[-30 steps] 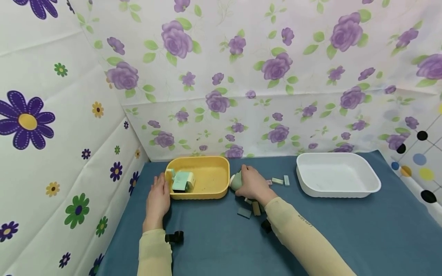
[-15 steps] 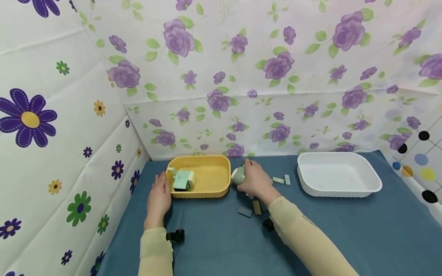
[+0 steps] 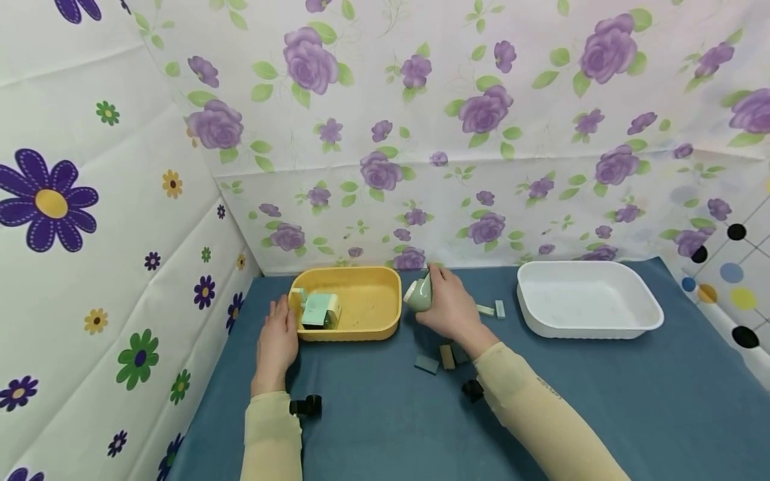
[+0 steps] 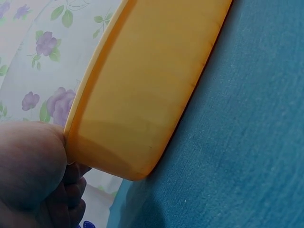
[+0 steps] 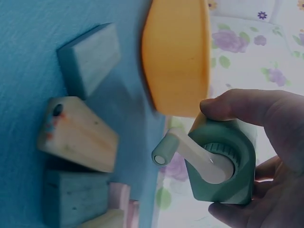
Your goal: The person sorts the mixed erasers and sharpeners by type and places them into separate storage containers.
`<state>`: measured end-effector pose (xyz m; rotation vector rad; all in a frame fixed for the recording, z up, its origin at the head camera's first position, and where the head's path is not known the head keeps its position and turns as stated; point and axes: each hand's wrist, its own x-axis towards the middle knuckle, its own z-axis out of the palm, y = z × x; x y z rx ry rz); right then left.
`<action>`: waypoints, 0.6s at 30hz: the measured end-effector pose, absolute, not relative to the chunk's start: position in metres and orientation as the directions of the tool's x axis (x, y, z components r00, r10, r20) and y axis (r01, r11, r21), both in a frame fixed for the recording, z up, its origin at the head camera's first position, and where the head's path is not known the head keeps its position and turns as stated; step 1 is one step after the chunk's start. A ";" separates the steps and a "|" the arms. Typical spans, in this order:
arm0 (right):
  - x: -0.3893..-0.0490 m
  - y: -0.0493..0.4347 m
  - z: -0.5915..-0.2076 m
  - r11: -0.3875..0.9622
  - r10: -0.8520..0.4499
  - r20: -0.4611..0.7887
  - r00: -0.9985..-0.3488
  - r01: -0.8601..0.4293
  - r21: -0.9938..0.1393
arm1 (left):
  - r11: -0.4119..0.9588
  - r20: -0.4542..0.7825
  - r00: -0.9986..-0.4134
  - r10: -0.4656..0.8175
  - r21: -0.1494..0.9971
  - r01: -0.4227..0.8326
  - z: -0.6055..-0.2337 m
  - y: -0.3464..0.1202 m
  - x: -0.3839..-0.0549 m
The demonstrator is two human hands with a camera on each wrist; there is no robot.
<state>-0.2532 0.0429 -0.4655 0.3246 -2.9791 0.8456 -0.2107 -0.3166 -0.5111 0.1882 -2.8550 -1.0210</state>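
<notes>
My right hand (image 3: 452, 304) grips a green pencil sharpener (image 5: 213, 164) with a pale crank handle, thumb on one side and fingers on the other. In the head view the sharpener is just right of the yellow tray (image 3: 351, 334), its pale end towards it. My left hand (image 3: 278, 341) rests against the left end of the yellow tray, fingers extended along its rim. Inside that tray lies a mint-and-cream boxy item (image 3: 321, 310) with a small arm at its side and a dark lower front.
Several small eraser-like blocks lie near my right hand, among them a blue-grey block (image 3: 426, 364), a tan block (image 3: 447, 357) and a pale block (image 3: 500, 308). A white tray (image 3: 589, 331) stands to the right. Floral cloth (image 3: 385, 220) hangs behind the blue-covered table (image 3: 373, 421).
My right hand has raised the pencil sharpener and shifted slightly right, tilting it so more of it shows. My left hand stays at the yellow tray's end.
</notes>
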 end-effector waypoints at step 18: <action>-0.250 0.030 -0.449 0.821 -0.262 0.128 -0.956 -0.291 -0.492 | 0.759 0.052 -0.985 -0.165 0.644 -0.093 -0.511 -0.316 -0.212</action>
